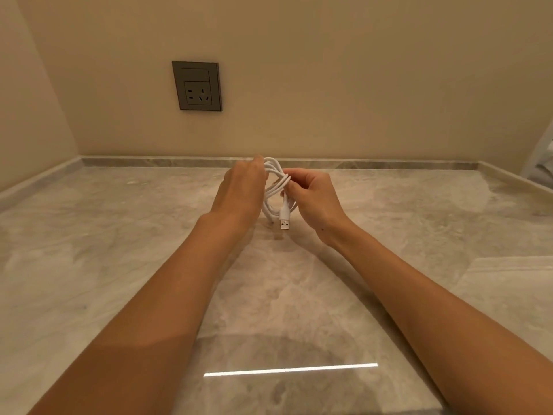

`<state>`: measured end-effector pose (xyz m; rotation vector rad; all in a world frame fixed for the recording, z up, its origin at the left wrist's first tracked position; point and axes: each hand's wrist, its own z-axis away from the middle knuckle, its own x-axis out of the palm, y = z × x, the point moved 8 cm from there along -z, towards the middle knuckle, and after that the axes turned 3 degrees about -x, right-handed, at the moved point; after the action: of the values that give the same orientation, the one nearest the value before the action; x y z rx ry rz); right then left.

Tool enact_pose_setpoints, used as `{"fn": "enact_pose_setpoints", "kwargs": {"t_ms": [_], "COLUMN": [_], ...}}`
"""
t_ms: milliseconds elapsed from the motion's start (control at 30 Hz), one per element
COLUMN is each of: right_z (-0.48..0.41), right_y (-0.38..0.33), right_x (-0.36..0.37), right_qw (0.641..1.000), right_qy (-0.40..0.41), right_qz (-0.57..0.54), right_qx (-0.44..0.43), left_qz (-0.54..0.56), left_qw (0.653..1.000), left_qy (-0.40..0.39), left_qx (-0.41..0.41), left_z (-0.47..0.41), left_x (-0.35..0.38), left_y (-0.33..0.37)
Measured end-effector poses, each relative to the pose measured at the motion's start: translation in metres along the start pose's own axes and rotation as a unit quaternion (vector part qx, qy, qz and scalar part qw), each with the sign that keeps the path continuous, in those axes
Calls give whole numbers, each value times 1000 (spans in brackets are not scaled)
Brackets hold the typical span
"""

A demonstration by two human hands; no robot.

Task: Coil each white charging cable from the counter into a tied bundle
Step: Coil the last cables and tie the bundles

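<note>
White USB charging cable is coiled into several loops and held up between both hands, above the marble counter and near its back edge. The lower loops hang close to the surface (contact there can't be judged). USB-A plug dangles from the bottom of the coil, metal end pointing down.

Left hand shows its back to the camera. Its fingers curl over the upper left side of the coil and the loops emerge right beside its fingertips; the finger pads themselves are hidden. Right hand pinches the bunched strands at the coil's right side between thumb and curled fingers, clamped on the cable. Both bare forearms reach in from the bottom corners.

Further out: a dark grey wall socket sits on the beige wall behind, left of the hands. A bright strip of light reflection lies on the near counter. Something white shows at the right edge (cut off, unclear).
</note>
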<state>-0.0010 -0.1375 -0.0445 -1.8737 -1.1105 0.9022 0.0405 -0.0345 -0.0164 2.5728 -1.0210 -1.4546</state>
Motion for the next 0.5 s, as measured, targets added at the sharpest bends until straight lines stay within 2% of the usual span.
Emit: {"fn": "enact_pose_setpoints", "kwargs": {"t_ms": [100,267,367,500], "right_z": [-1,-6,-9,-9], "right_y": [-2,1,5,8], "right_x": [5,4,8,13], "right_qw": [1000,1000,999,997], "right_qy": [-15,1,-3,-30], "right_qz": [11,-3,29,68], "right_qx": [-7,13,28,17], "left_qz": [-13,44,102,93], "left_qw": [999,997,990,995], "left_qy": [28,56,74,17], "left_qx": [29,-24,-61,-17], "left_z": [-1,4,6,6], "left_x": [-7,-16,-20,-11], "left_y": [-2,-8,-12,-6]}}
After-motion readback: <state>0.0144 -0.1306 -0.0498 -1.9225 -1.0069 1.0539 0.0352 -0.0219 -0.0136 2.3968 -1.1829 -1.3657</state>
